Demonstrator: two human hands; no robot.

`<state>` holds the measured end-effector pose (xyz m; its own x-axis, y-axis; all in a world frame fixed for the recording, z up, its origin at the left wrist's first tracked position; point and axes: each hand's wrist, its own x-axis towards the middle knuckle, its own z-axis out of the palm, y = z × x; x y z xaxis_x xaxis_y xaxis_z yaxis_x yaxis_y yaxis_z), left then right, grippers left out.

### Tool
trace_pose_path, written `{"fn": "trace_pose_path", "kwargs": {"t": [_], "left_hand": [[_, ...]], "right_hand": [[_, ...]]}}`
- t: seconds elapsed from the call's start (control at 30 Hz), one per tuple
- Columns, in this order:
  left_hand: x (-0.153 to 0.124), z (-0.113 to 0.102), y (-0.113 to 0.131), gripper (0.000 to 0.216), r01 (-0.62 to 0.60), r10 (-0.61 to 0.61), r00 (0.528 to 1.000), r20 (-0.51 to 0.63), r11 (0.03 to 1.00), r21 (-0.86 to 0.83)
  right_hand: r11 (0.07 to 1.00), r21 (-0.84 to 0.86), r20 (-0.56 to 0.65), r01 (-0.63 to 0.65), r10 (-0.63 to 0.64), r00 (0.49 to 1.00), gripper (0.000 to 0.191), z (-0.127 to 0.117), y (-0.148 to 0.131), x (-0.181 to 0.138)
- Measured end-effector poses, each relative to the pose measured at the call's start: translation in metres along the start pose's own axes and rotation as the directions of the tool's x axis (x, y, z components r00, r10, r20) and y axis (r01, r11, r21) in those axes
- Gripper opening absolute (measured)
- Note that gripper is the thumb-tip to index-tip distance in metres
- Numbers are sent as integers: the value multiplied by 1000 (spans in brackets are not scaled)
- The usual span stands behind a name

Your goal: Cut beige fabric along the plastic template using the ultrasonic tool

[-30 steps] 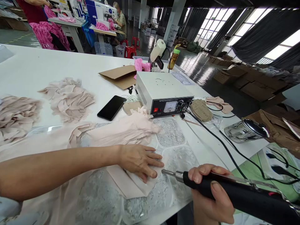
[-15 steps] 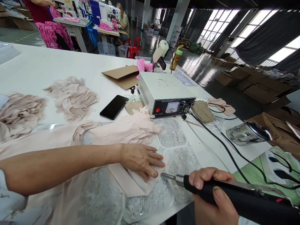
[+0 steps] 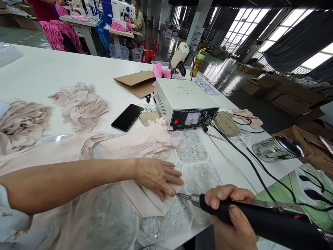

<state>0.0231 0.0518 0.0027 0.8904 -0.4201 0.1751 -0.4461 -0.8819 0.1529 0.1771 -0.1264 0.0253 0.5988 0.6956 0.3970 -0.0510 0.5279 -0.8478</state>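
Note:
My left hand (image 3: 157, 176) lies flat with fingers stretched out on a pale pink fabric piece (image 3: 145, 201), pressing it onto a scarred clear plate (image 3: 200, 175). My right hand (image 3: 230, 218) is wrapped round a black handheld tool (image 3: 260, 217); its metal tip (image 3: 182, 196) touches the fabric's edge right by my left fingertips. A black cable (image 3: 241, 154) runs from the tool area to a white control box (image 3: 186, 102) with a meter. A bundle of pink fabric strips (image 3: 140, 142) lies just beyond my left hand.
Two heaps of pink fabric pieces (image 3: 79, 106) lie on the white table (image 3: 52, 69) at left, with a black phone (image 3: 127, 117), cardboard (image 3: 136, 82) and a metal pot (image 3: 277, 147) around. People sit at sewing tables (image 3: 122, 31) behind.
The tool in my right hand has moved left, bringing its tip from a short gap away up to the fabric edge beside my left fingers. My left hand has stayed put.

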Motion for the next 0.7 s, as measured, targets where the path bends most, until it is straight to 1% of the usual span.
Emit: {"fn": "trace_pose_path", "kwargs": {"t": [0.13, 0.27, 0.37, 0.53, 0.7], "left_hand": [[-1, 1, 0, 18, -18, 19, 1000, -22, 999, 42], [0, 1, -1, 21, -13, 12, 1000, 15, 999, 45], [0, 2, -2, 19, -5, 5, 1000, 16, 1000, 0], [0, 3, -1, 11, 0, -3, 999, -47, 999, -54], [-1, 4, 0, 9, 51, -71, 993, -100, 980, -190]], "right_hand": [[999, 27, 1, -19, 19, 1000, 9, -1, -2, -2], [998, 44, -15, -41, 42, 999, 10, 2, -5, -6], [998, 39, -16, -52, 52, 998, 11, 6, -5, -8], [998, 22, -9, -52, 52, 999, 10, 9, -2, -8], [998, 19, -1, -65, 65, 998, 10, 8, -5, -6]]}}
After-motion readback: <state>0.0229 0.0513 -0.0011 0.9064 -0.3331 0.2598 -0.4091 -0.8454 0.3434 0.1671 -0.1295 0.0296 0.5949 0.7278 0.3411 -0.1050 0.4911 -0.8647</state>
